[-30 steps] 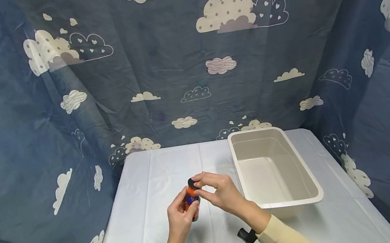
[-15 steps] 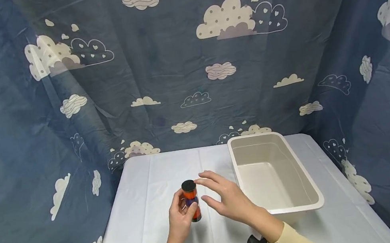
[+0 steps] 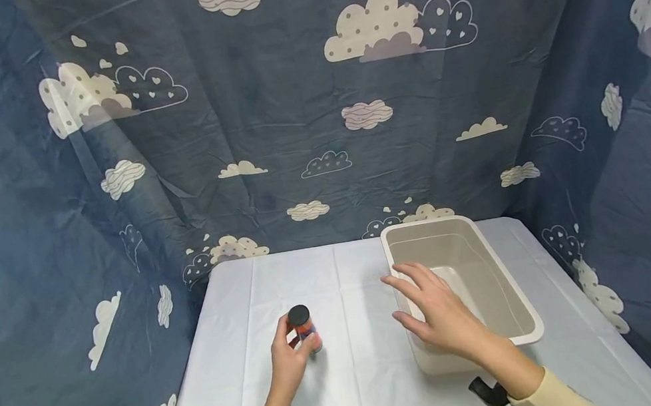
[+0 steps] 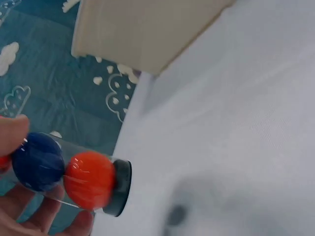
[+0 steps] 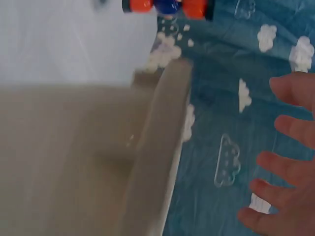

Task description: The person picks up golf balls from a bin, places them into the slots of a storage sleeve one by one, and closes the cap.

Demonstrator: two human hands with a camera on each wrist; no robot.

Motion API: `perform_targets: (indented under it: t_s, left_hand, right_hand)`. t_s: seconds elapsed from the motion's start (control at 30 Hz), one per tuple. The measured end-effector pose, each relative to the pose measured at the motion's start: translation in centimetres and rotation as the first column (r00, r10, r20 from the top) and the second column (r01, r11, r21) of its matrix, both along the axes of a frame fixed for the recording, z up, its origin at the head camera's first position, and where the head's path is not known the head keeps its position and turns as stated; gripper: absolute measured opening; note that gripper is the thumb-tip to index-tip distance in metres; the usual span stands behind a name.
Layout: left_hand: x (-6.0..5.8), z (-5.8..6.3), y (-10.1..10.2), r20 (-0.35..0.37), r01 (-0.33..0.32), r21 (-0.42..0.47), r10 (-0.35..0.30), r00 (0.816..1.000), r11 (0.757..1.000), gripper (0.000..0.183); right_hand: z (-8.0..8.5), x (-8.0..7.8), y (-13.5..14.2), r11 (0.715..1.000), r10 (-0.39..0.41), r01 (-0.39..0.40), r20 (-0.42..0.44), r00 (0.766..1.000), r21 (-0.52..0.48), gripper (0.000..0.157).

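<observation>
My left hand [image 3: 287,363] grips a clear tube of balls [image 3: 308,332] with black end caps, held upright over the left half of the table. In the left wrist view the thumb and fingers wrap the tube; an orange-red ball [image 4: 89,180] and a blue ball [image 4: 38,162] show through its wall, beside the black cap [image 4: 120,188]. Another orange-red ball is partly hidden by the thumb. My right hand [image 3: 439,314] holds nothing. Its fingers are spread, and it overlaps the left rim of a beige plastic tub [image 3: 530,335] in the head view.
White cloth covers the table [image 3: 376,385]. The deep tub stands on its right side, and no objects show inside it. A dark blue curtain [image 3: 266,102] with cloud prints hangs behind the table and along both sides.
The right hand has let go of the tube's top cap and moved right, to the tub. The left hand has carried the tube a little to the left.
</observation>
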State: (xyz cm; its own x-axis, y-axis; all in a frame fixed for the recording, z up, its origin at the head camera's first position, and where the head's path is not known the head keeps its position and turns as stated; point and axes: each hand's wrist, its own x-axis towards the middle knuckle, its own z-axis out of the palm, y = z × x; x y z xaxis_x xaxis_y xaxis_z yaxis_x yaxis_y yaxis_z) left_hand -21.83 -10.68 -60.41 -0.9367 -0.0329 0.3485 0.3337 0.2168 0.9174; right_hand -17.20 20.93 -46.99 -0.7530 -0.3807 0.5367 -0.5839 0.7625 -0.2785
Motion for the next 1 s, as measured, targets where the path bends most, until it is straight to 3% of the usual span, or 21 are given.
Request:
perform_targets:
  t_s: [0.2, 0.4, 0.6, 0.77, 0.9, 1.0]
  left_hand:
    - [-0.5, -1.4, -1.0, 0.079, -0.054, -0.012, 0.055, 0.995, 0.998, 0.054]
    - [-0.8, -2.8, -1.4, 0.127, -0.084, -0.04, 0.089, 0.988, 0.996, 0.052]
    - [-1.2, -3.4, -1.6, 0.137, -0.06, -0.054, 0.066, 0.988, 0.997, 0.051]
    - [-1.2, -3.1, -1.5, 0.177, -0.02, -0.082, 0.035, 0.984, 0.996, 0.053]
    - [-1.0, -1.9, -1.5, 0.184, 0.014, -0.14, 0.012, 0.983, 0.99, 0.067]
    - [-0.9, -0.7, -1.3, 0.161, -0.004, -0.167, 0.031, 0.986, 0.986, 0.076]
  right_hand:
    - [-1.1, 0.4, 2.3, 0.997, -0.071, 0.07, -0.054, 0.996, -0.031, 0.066]
    - [-1.4, 0.9, 3.6, 0.989, -0.146, 0.146, -0.011, 0.989, -0.037, 0.071]
    - [-1.7, 1.0, 4.6, 0.98, -0.197, 0.197, -0.002, 0.98, -0.033, 0.074]
    - [-2.0, 1.1, 5.2, 0.971, -0.239, 0.239, 0.041, 0.97, 0.003, 0.076]
    - [-2.2, 1.0, 5.4, 0.966, -0.259, 0.257, 0.056, 0.964, 0.027, 0.077]
    - [-2.2, 1.1, 5.4, 0.963, -0.269, 0.268, 0.06, 0.961, 0.031, 0.077]
